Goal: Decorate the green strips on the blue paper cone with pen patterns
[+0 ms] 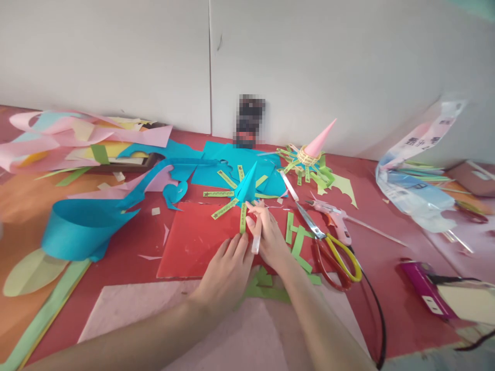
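Observation:
A blue paper cone (246, 186) stands on the work surface, with several green strips fanned out from its base. One printed green strip (243, 218) runs from the cone towards me over a red board (189, 237). My left hand (228, 265) lies flat with its fingertips at the near end of that strip. My right hand (268, 234) is closed around a short whitish stick (256, 244), its fingertips close to the cone's base. What exactly the stick is cannot be made out.
Scissors (317, 232) and a pink glue gun (336, 219) lie at right, by green paper pieces (299, 242). A pink cone (319, 139) stands behind. Blue paper (77, 232) curls at left. A purple power strip (423, 288) sits far right. A pale wall rises behind.

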Action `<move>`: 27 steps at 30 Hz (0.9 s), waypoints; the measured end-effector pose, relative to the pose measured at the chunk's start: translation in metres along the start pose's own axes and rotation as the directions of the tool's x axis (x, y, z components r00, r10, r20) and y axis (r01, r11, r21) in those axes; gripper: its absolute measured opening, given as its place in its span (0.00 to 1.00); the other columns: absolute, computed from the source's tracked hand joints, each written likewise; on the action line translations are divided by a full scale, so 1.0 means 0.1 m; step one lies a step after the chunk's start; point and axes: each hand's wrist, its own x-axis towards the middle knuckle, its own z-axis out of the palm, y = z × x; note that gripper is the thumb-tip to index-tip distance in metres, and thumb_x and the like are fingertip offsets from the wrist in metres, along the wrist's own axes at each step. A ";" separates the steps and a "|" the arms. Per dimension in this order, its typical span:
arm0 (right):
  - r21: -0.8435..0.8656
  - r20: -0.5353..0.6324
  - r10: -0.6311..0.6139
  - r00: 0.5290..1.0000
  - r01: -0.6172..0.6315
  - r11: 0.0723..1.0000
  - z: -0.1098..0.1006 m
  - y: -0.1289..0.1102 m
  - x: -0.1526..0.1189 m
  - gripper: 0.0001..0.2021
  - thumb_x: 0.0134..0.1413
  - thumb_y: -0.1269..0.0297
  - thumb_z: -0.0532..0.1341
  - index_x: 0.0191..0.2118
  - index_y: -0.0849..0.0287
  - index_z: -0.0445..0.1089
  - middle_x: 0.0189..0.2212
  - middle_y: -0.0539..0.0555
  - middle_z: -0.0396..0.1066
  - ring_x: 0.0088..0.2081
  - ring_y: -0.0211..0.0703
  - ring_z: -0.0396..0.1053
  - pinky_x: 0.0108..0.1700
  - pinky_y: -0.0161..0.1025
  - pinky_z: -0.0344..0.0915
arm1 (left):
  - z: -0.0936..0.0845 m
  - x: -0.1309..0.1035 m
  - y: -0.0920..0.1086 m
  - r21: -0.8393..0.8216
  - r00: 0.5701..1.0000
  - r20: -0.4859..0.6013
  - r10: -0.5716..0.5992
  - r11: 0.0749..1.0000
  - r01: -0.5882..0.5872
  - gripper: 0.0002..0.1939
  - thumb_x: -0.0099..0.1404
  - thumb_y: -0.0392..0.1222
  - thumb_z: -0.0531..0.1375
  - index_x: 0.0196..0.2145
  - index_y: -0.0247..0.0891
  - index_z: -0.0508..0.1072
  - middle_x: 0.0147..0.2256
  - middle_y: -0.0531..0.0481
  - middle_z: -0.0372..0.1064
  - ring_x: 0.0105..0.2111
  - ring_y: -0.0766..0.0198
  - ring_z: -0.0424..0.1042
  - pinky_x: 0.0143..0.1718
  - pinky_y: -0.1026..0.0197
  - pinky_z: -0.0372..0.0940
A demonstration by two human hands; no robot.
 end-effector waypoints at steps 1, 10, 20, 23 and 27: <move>0.003 -0.008 0.000 1.000 0.001 1.000 0.00 0.00 0.01 0.11 0.61 0.60 0.51 0.49 0.52 0.59 0.57 0.57 0.61 0.62 0.48 0.49 0.59 0.53 0.52 | 0.00 0.00 0.00 -0.009 1.000 -0.001 0.002 1.000 -0.002 0.18 0.66 0.38 0.48 0.51 0.29 0.64 0.50 0.36 0.66 0.49 0.52 0.67 0.48 0.52 0.62; 0.013 -0.268 0.046 0.962 -0.044 0.999 -0.08 0.03 0.05 0.07 0.58 0.64 0.54 0.42 0.54 0.62 0.48 0.58 0.69 0.50 0.49 0.66 0.50 0.48 0.63 | 0.00 0.00 0.00 0.026 0.997 -0.074 0.017 1.000 -0.015 0.16 0.67 0.41 0.49 0.46 0.28 0.67 0.47 0.35 0.68 0.47 0.51 0.68 0.46 0.52 0.64; -0.238 -0.309 -0.023 0.951 -0.054 0.970 -0.11 0.22 0.06 0.04 0.53 0.70 0.56 0.33 0.54 0.64 0.37 0.55 0.73 0.44 0.50 0.68 0.49 0.50 0.61 | -0.01 0.01 -0.01 0.025 0.997 -0.066 0.038 0.999 -0.037 0.17 0.66 0.41 0.51 0.47 0.27 0.67 0.47 0.37 0.68 0.46 0.51 0.68 0.45 0.54 0.64; -0.089 -0.386 0.088 0.918 -0.132 0.987 -0.15 0.09 0.06 0.05 0.56 0.62 0.56 0.37 0.54 0.65 0.39 0.56 0.73 0.42 0.49 0.70 0.46 0.46 0.63 | 0.01 0.01 0.00 0.023 0.997 -0.070 0.040 0.999 -0.039 0.18 0.66 0.41 0.50 0.48 0.27 0.66 0.47 0.37 0.67 0.46 0.51 0.68 0.46 0.53 0.64; 0.229 -0.364 0.211 0.907 -0.132 0.964 -0.16 -0.09 0.04 0.13 0.62 0.57 0.48 0.40 0.55 0.66 0.34 0.54 0.75 0.39 0.44 0.72 0.41 0.39 0.67 | 0.00 0.01 0.00 0.017 0.998 -0.067 0.019 1.000 -0.018 0.17 0.66 0.41 0.50 0.47 0.28 0.67 0.47 0.38 0.68 0.45 0.53 0.69 0.46 0.54 0.64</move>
